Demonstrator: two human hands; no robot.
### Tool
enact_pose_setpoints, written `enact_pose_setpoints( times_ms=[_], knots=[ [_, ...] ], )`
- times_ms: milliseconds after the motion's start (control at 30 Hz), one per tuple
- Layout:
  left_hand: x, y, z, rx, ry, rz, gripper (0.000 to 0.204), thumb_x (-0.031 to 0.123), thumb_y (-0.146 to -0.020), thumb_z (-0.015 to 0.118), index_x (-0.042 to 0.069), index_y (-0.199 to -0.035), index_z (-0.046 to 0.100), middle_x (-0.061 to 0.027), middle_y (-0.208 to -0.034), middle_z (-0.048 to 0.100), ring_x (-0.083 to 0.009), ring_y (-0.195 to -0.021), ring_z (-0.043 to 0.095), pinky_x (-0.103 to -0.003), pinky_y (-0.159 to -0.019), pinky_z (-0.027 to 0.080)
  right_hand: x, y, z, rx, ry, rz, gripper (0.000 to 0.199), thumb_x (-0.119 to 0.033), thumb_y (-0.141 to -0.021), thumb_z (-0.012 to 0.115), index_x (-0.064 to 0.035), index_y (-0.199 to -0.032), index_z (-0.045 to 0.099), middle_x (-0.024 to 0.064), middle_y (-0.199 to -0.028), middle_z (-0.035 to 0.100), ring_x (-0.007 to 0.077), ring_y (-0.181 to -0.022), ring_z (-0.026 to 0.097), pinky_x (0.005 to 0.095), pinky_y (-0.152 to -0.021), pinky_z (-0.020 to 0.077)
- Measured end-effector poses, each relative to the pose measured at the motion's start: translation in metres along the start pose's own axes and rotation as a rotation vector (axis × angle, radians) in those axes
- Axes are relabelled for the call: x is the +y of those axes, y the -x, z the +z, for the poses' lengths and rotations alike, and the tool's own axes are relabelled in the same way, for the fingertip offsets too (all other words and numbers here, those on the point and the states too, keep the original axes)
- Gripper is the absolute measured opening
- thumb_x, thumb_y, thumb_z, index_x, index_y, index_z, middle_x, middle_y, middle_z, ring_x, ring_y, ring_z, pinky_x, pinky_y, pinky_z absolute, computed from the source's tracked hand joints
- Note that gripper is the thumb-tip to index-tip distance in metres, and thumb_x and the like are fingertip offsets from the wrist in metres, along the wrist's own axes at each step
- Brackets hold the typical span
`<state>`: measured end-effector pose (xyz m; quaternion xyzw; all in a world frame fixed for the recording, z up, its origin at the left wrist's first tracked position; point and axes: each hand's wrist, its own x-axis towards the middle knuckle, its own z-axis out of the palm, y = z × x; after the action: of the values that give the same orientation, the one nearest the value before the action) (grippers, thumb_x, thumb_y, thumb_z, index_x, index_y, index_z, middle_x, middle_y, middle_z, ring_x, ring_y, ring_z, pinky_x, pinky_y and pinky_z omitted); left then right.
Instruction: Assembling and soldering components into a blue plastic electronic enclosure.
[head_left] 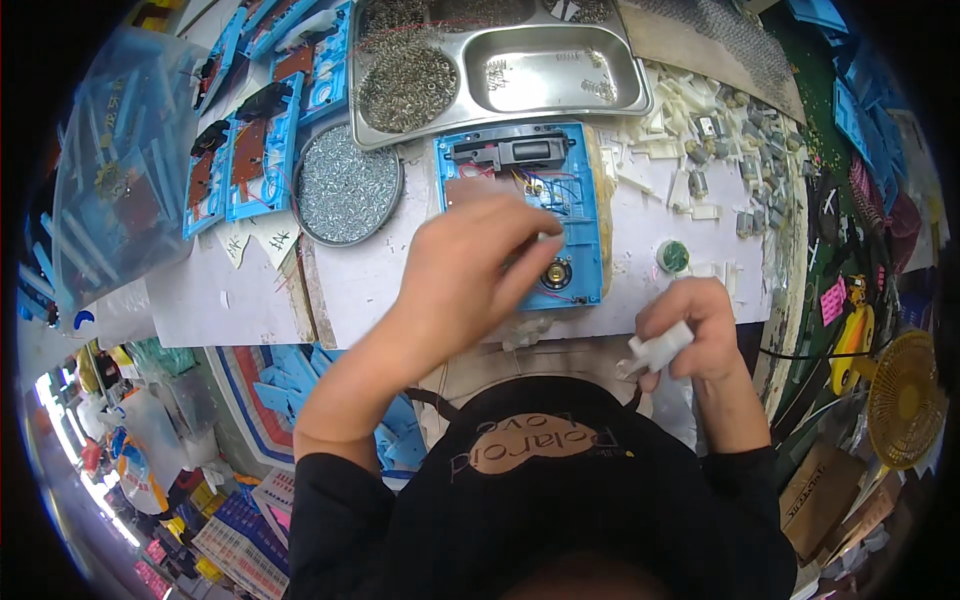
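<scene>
A blue plastic housing (588, 240) lies on the worktable in front of me. It holds a black module (530, 150), thin coloured wires and a small round speaker (556, 273). Over its middle, my left hand (480, 245) is bent with thumb and forefinger drawn together. A pale spot shows at those fingertips, too small and blurred to name; the hand hides part of the housing. To the right, past the table's front edge, my right hand (700, 325) grips a white plastic part (660, 350) between thumb and fingers.
A steel tray (640, 95) of small metal pieces stands behind the housing. Left of it are a round dish of screws (350, 185) and several blue housings (250, 160). White parts and small motors (700, 180) lie at the right, near a green roll (673, 256).
</scene>
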<state>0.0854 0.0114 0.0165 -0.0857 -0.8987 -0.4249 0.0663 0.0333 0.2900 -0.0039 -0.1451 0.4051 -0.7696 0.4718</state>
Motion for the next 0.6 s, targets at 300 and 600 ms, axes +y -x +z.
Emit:
enact_pose_setpoints(
  times_ms=[300,600],
  knots=[
    [-0.007,-0.028,0.039,-0.209,-0.478,0.069,0.010,0.017,-0.087,0.072,0.007,-0.088,0.070,-0.0098,-0.080,0.068,-0.0313,-0.072,0.069,-0.041,-0.064,0.055,-0.006,0.009,-0.022,0.188,0.041,-0.020,0.031,0.001,-0.083,0.077,0.0092,-0.111,0.068,0.0152,-0.086,0.072,0.0167,-0.068,0.070,0.0274,-0.062,0.0573],
    [-0.033,0.000,0.011,0.170,0.054,-0.005,0.011,0.006,-0.082,0.079,0.003,-0.089,0.072,-0.0078,-0.078,0.067,-0.0194,-0.062,0.064,-0.031,-0.055,0.049,-0.024,-0.042,-0.008,0.253,1.254,-0.298,0.026,-0.004,-0.080,0.079,-0.0029,-0.105,0.072,0.0097,-0.103,0.070,0.0212,-0.083,0.065,0.0326,-0.074,0.0509]
  ],
)
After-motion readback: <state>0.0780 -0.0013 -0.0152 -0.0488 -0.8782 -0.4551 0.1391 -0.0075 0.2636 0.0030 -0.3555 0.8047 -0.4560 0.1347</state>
